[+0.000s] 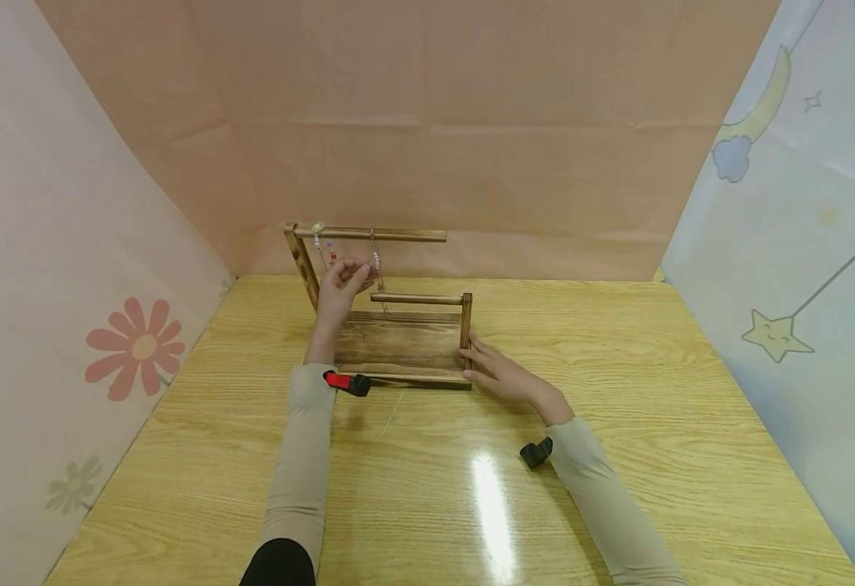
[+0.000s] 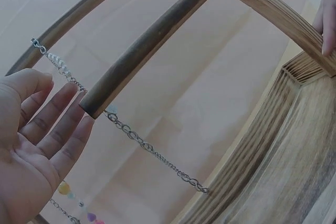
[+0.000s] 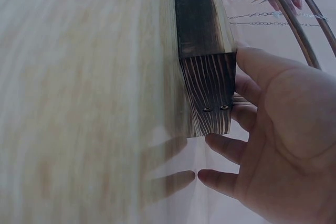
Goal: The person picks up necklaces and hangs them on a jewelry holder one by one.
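Observation:
A wooden jewelry stand (image 1: 405, 338) with a tray base and two bars stands on the table. From its upper bar (image 1: 413, 235) hangs a silver chain bracelet (image 2: 142, 140) with white beads, its end reaching down toward the tray. My left hand (image 1: 345, 281) is beside this bracelet, fingers fairly straight and fingertips close to the chain; contact is unclear. Other beaded chains (image 1: 317, 236) hang farther left, partly behind the hand. My right hand (image 1: 501, 374) holds the stand's right end, with thumb and fingers about the post (image 1: 466, 325) and the base corner (image 3: 210, 93).
The lower bar (image 1: 420, 299) juts left from the right post, its free end near my left fingers. A thin clear strip (image 1: 392, 413) lies on the wood-grain table (image 1: 618, 407) before the stand. Cloth walls (image 1: 471, 146) enclose the back and sides.

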The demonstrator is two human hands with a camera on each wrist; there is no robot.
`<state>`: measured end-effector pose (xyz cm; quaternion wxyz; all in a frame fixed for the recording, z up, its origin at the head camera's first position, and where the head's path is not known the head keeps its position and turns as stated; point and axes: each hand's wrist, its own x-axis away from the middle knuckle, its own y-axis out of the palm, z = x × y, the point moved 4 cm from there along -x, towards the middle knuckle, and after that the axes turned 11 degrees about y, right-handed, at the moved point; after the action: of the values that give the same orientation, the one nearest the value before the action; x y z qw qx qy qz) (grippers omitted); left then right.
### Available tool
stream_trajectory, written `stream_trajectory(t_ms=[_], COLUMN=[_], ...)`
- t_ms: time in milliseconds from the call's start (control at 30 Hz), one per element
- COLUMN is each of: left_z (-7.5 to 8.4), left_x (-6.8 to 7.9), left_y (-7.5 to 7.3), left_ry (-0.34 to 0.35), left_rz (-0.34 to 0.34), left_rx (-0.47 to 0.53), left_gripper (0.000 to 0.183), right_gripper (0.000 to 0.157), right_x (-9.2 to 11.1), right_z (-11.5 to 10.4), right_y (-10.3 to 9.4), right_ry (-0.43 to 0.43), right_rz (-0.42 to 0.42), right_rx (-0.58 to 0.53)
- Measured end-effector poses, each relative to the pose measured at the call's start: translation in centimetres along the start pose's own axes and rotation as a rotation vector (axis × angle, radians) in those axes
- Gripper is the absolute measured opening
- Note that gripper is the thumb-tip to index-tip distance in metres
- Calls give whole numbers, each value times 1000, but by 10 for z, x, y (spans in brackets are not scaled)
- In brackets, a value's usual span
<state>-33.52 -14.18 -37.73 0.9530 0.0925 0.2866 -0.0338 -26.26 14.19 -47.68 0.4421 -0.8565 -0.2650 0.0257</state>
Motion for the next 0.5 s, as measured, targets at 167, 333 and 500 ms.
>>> stream_trajectory(t_ms=[167,333,500], left_z=[-1,-4,-6], left_x=[2,4,7], left_y=[-2,-4,-6], left_ry=[-3,-25,-47], left_rz=[1,4,3], left_rx=[5,0,-29], left_gripper=[16,16,19], right_gripper=[56,56,56], right_x=[0,0,-1], right_z=[0,1,2], right_y=[0,0,1], right_ry=[-8,-4,-5], right_rz=[4,1,2], right_rx=[5,0,-2])
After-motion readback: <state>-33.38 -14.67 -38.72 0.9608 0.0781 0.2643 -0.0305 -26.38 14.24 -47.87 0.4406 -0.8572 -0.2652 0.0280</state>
